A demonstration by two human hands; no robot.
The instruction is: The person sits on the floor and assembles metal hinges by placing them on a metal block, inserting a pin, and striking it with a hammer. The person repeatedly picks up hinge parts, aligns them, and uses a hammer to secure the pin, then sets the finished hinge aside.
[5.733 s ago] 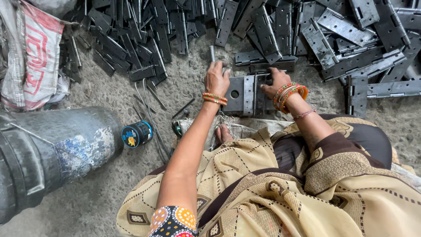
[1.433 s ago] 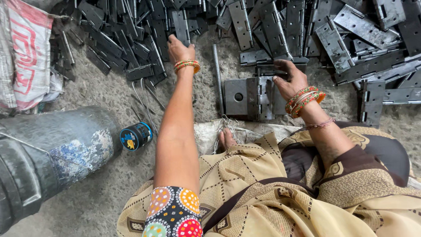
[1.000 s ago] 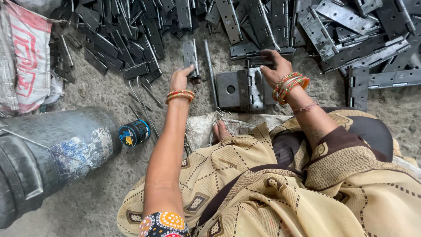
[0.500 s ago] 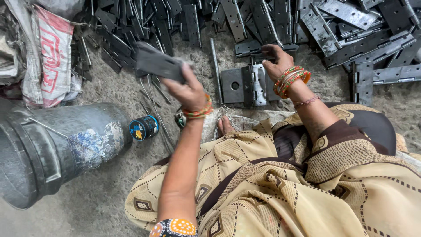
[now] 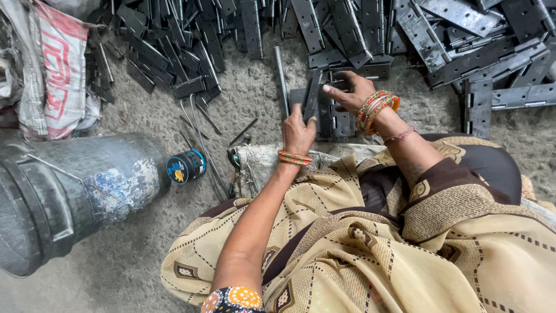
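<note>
concrete floor (image 5: 145,255): hinge plate (image 5: 313,101) gripped between left hand (image 5: 298,130) and right hand (image 5: 350,93).

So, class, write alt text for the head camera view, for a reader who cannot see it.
A seated person's left hand and right hand hold a dark flat metal hinge on a rough grey concrete floor, below a heap of dark metal hinge plates. A dented grey metal drum and a small blue-rimmed round tin lie to the left.

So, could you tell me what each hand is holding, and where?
The left hand grips a dark hinge leaf by its lower end; the right hand presses on the hinge assembly.
</note>
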